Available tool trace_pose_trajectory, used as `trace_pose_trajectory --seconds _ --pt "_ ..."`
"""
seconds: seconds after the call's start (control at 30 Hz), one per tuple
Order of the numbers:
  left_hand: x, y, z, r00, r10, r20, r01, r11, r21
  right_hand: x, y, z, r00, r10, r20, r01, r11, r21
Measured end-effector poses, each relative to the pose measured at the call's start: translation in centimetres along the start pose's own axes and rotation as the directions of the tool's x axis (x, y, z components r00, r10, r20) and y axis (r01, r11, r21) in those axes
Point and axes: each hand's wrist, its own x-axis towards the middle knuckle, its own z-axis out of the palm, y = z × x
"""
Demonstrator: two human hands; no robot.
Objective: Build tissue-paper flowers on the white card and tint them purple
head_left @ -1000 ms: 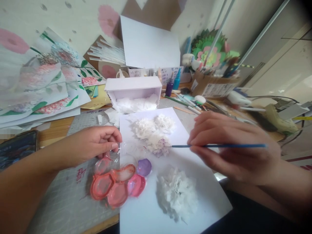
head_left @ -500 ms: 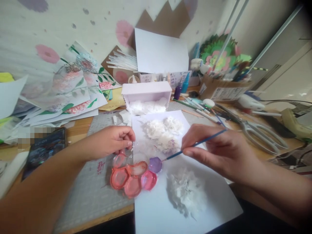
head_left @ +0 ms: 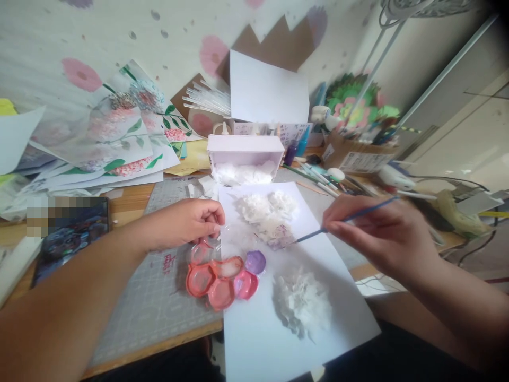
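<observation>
My right hand [head_left: 361, 228] pinches a thin blue paintbrush [head_left: 312, 235], its tip at the lower edge of a white paper flower [head_left: 277, 232] with purple touches. At the upper end of a clear paint palette [head_left: 217, 260], my left hand [head_left: 199, 225] has its fingers curled and pressed on the rim. Orange, pink and purple paint [head_left: 255, 262] fill the palette's round wells. Two more white flowers [head_left: 254, 208] lie behind the purple-touched one. A larger white flower [head_left: 304, 302] rests nearer me on the white sheet [head_left: 254, 339].
A white box [head_left: 246, 144] with white pieces inside stands behind the sheet. A phone [head_left: 73, 239] and painted flower papers [head_left: 119, 132] lie at the left. Dark blue and light blue bottles [head_left: 302, 140], pens and a cardboard box [head_left: 358, 151] stand at the back right.
The brush has left the purple well, and its tip is now at the flower behind it. My right hand has moved right and slightly up. My left hand stays at the palette.
</observation>
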Motion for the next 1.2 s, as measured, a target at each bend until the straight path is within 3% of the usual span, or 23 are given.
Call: trace_pose_trajectory --seconds 0.2,0.57,1.2 --pt "0.0 -0.2 0.0 1.000 0.025 -0.011 -0.025 0.999 0.035 -1.0 0.5 -0.3 0.995 -0.069 0.065 0.072 0.996 -0.057" --pt "0.1 -0.4 -0.1 0.999 0.047 -0.008 -0.046 0.995 0.085 -0.9 0.7 0.3 0.985 -0.154 0.077 0.158 0.986 -0.044" --pt "0.4 -1.1 -0.3 0.998 0.056 0.009 -0.056 0.992 0.111 -1.0 0.7 0.3 0.973 -0.197 0.117 0.201 0.979 -0.029"
